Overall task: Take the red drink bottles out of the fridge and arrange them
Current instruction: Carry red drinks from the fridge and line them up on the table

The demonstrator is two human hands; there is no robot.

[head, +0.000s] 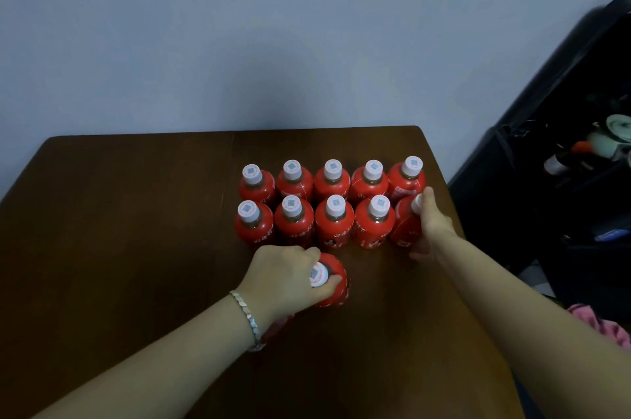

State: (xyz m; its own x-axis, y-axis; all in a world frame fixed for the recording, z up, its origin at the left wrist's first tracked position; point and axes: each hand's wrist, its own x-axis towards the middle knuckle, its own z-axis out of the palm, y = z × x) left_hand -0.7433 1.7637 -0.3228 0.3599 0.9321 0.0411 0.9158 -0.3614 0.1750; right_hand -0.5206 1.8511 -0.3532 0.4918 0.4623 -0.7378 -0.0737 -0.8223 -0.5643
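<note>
Several red drink bottles with white caps stand upright in two rows on the dark brown table (136, 230); the back row (333, 179) holds several, the front row (333, 222) likewise. My right hand (432, 224) grips the rightmost front-row bottle (404, 224) around its neck and side. My left hand (290, 277) holds another red bottle (333, 282) by its cap and shoulder, just in front of the front row, near its middle. A further bit of red shows under my left wrist.
A grey wall rises behind the table. On the right stands a dark open fridge (563, 162) with items on its door shelf. The table's right edge runs close to my right arm. Pink cloth (604, 326) lies at the lower right.
</note>
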